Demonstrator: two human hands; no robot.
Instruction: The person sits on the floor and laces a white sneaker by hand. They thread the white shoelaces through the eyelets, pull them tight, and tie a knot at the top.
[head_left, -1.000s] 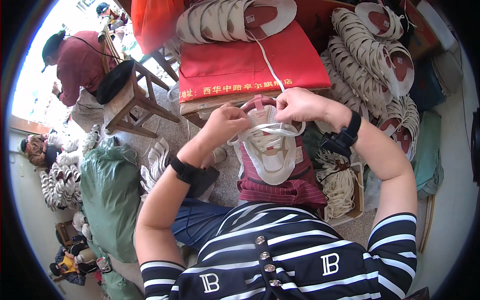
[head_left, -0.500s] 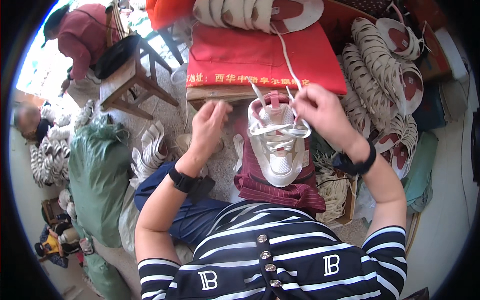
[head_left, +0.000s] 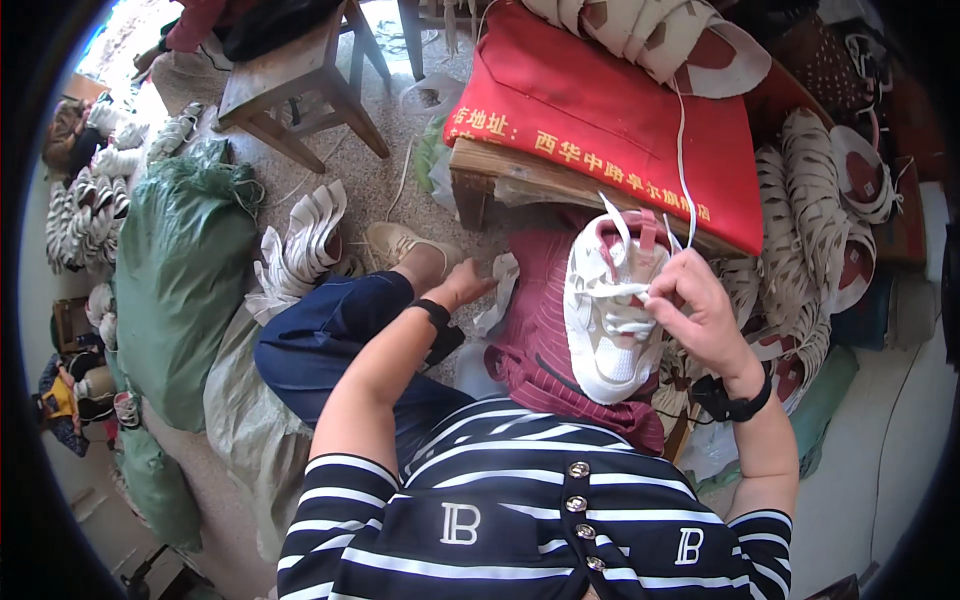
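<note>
A white and pink shoe upper point(head_left: 610, 320) lies on a dark red cloth point(head_left: 545, 330) over my lap. My right hand point(head_left: 695, 310) rests against its right side, fingers pinched on a white lace point(head_left: 682, 150) that runs up over the red cloth on the bench. My left hand point(head_left: 465, 285) reaches down to the left of my knee, next to a white piece on the floor; its fingers are partly hidden. Both wrists wear black bands.
A low wooden bench point(head_left: 520, 175) under a red cloth point(head_left: 610, 110) stands in front, with stacked shoe parts point(head_left: 650, 30) on it. More stacks point(head_left: 830, 200) lie right. A wooden stool point(head_left: 290, 80), green sacks point(head_left: 180, 270) and white uppers point(head_left: 305, 245) are left.
My left hand has left the shoe and dropped down to the left beside my knee. My right hand has stayed at the shoe with the lace. My head has turned left.
</note>
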